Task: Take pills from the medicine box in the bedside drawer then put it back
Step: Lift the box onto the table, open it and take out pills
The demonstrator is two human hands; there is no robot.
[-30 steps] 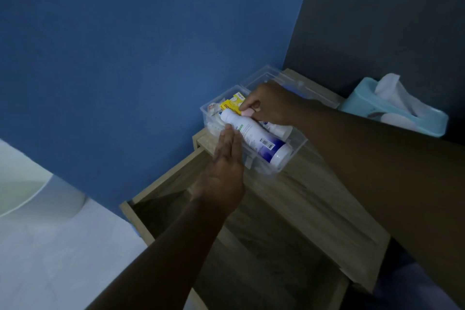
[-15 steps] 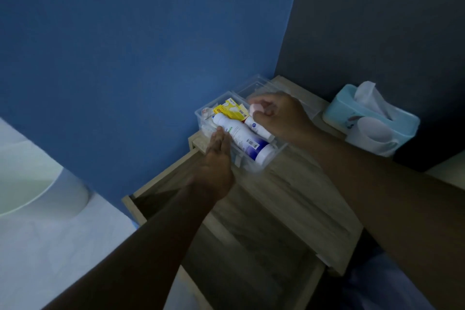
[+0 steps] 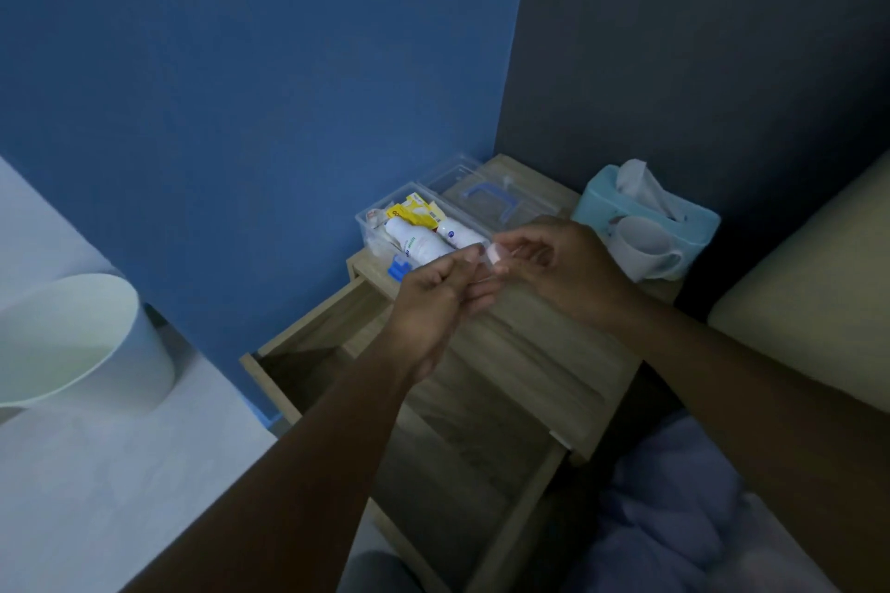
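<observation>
The clear plastic medicine box (image 3: 371, 226) stands open on the wooden bedside table (image 3: 544, 352), against the blue wall. It holds two white bottles (image 3: 419, 243) and yellow packets (image 3: 416, 209). Its clear lid (image 3: 486, 193) with a blue handle lies just behind it. My right hand (image 3: 563, 270) pinches a small pale pill pack (image 3: 493, 254) in front of the box. My left hand (image 3: 433, 303) meets it there, fingers touching the same small item. The drawer (image 3: 337, 337) below is pulled open.
A teal tissue box (image 3: 645, 212) and a white mug (image 3: 645, 250) sit at the table's right rear. A pale round bin (image 3: 82, 342) stands on the floor at left. A cream cushion edge (image 3: 809, 294) and bluish bedding (image 3: 674, 496) lie at right.
My right hand has lifted a small pale item out of the box and drawn it toward me. My left hand has left the box's front wall and joined the right.
</observation>
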